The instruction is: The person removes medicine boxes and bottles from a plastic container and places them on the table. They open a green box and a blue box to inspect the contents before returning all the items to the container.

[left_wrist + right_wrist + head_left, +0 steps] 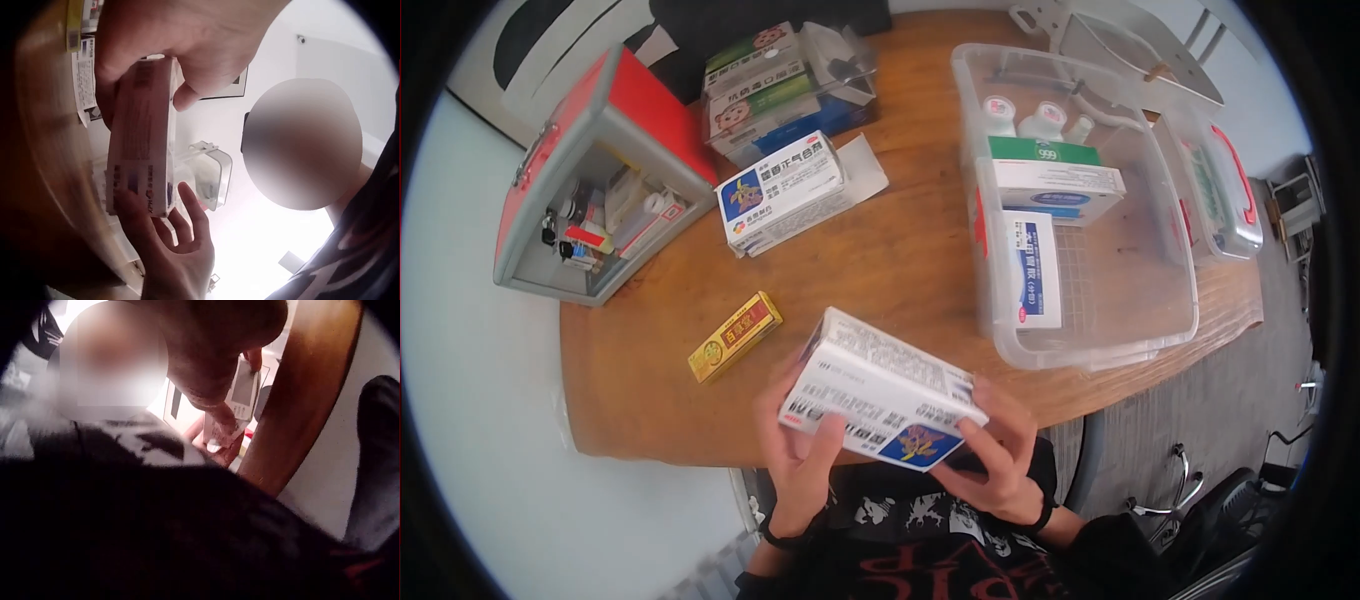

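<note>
Both hands hold a white medicine box [878, 385] with blue-and-yellow artwork, tilted near the table's front edge. My left hand [802, 462] grips its left end, thumb across the printed face. At the other end my right hand [1000, 462] has its thumb by the blue picture and fingers behind. In the left wrist view the medicine box [140, 125] stands on end between the two hands. The right wrist view is dark, with part of the box [245, 387] showing beyond the hand. A small yellow box [736, 336] lies on the table, left of the hands.
A similar white box [785, 195] with an open flap lies farther back on the table [900, 240]. To the left stands a red-and-grey cabinet [640, 130]; medicine boxes [760, 100] sit behind. On the right, a clear bin [1090, 345] contains bottles and boxes, beside a red-handled container [1235, 235].
</note>
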### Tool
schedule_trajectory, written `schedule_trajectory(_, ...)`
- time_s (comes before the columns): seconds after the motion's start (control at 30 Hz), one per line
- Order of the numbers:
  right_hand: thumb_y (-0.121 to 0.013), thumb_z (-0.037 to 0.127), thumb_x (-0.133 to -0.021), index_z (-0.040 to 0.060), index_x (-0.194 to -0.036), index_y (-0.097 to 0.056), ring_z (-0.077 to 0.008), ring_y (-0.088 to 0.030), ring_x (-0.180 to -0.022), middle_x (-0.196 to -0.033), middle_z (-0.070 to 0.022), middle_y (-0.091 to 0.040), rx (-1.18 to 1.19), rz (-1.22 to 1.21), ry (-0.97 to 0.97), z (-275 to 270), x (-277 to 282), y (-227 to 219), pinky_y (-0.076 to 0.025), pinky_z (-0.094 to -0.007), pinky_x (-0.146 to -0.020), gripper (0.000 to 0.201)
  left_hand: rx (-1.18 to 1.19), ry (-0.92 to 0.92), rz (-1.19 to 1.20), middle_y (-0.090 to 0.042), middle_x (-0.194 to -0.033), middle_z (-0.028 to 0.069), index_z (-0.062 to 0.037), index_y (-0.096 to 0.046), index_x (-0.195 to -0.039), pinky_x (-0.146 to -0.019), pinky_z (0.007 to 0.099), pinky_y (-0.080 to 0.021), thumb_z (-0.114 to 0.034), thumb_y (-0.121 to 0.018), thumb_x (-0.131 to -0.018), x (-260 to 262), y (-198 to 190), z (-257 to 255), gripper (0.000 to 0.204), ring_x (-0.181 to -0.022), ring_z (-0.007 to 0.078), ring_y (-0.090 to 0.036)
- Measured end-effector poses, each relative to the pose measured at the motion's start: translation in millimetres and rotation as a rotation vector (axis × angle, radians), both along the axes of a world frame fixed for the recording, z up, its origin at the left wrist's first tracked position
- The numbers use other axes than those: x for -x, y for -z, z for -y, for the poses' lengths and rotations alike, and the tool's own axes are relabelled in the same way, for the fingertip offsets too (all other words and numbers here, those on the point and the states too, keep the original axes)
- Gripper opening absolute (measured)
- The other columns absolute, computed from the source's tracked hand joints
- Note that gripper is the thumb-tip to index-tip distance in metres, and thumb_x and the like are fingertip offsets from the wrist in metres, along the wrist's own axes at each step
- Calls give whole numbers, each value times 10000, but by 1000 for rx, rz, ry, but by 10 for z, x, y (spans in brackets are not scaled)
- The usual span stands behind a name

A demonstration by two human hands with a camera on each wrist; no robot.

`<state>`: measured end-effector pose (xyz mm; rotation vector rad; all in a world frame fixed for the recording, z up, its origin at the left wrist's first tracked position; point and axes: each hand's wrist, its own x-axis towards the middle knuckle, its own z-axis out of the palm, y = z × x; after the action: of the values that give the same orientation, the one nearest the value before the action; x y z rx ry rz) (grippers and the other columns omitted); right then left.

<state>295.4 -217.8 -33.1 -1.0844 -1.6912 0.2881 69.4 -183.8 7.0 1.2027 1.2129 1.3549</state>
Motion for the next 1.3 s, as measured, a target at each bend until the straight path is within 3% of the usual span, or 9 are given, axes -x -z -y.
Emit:
schedule_trajectory(0.13,-1022,70,-711,94,-1516,-569,-495,-588,-1374,-1459,-229,-495,48,-193,-5,30,175,-45,-592,-541,-1094,924,-317,18,-50,-465,-1613,275,21,-516,-1497,-1237,469,-416,-82,-759,-1003,-52,-172,-100,560,-1438,329,-544)
schedule_trajectory(0.4,-1098,262,-671,89,-1657,-360,-429,-543,-1447,-1505,-223,-423,33,-244,-81,76,-113,-78,-530,-549,-1175,1243,-47,-38,188,-564,-1542,215,41,-501,-1527,-1212,437,-446,-82,-759,-1007,-286,-354,-293,593,-1395,273,-593)
schedule_trajectory(0.57,-915,149,-921,-2,-1563,-448,-379,-571,-1426,-1570,-253,-450,308,-282,-104,72,-132,-238,-525,-457,-1155,809,59,-38,177,-579,-1527,197,28,-461,-1572,-1203,425,-458,-9,-761,-979,-215,-405,-322,666,-1396,268,-599)
schedule_trajectory(0.7,-800,-44,-973,-3,-1477,-495,-258,-647,-1326,-1547,-205,-476,678,-699,-290,39,97,-264,-565,-376,-1092,591,54,-130,163,-585,-1496,176,3,-384,-1633,-1175,404,-484,32,-780,-948,-220,-380,-355,792,-1357,261,-615)
schedule_trajectory(0.8,-886,-11,-913,26,-1391,-524,-232,-670,-1261,-1491,-184,-522,786,-815,-328,52,294,-225,-584,-376,-1053,601,57,-157,100,-561,-1469,156,-18,-286,-1679,-1145,390,-499,9,-798,-949,-295,-272,-346,892,-1334,237,-606)
schedule_trajectory(0.9,-941,28,-861,28,-1321,-558,-238,-684,-1216,-1424,-188,-548,728,-710,-206,23,448,-248,-624,-375,-962,599,185,-23,15,-468,-1548,188,12,-188,-1699,-1169,412,-465,-72,-887,-899,-198,-195,-216,1065,-1421,244,-531)
schedule_trajectory(1.03,-948,79,-841,16,-1263,-579,-351,-718,-1103,-1378,-221,-541,573,-398,-129,-16,618,-232,-650,-404,-848,564,-99,1,-304,-415,-1581,211,54,-181,-1683,-1210,467,-409,-176,-1025,-737,-259,-283,-204,1288,-1466,282,-469)
schedule_trajectory(1.2,-874,177,-928,37,-1268,-625,-394,-716,-1103,-1360,-164,-598,564,-186,-393,-153,442,-316,-636,-471,-850,444,-186,60,-688,-538,-1497,224,51,-317,-1647,-1172,455,-452,-178,-1027,-696,-39,-334,-287,1209,-1391,308,-562)
schedule_trajectory(1.3,-813,141,-979,61,-1312,-646,-374,-733,-1181,-1422,-175,-660,521,-297,-294,-181,207,-292,-625,-435,-915,381,-160,157,-727,-534,-1499,217,47,-336,-1643,-1199,466,-418,-206,-1026,-675,128,-336,-301,1216,-1398,319,-546)
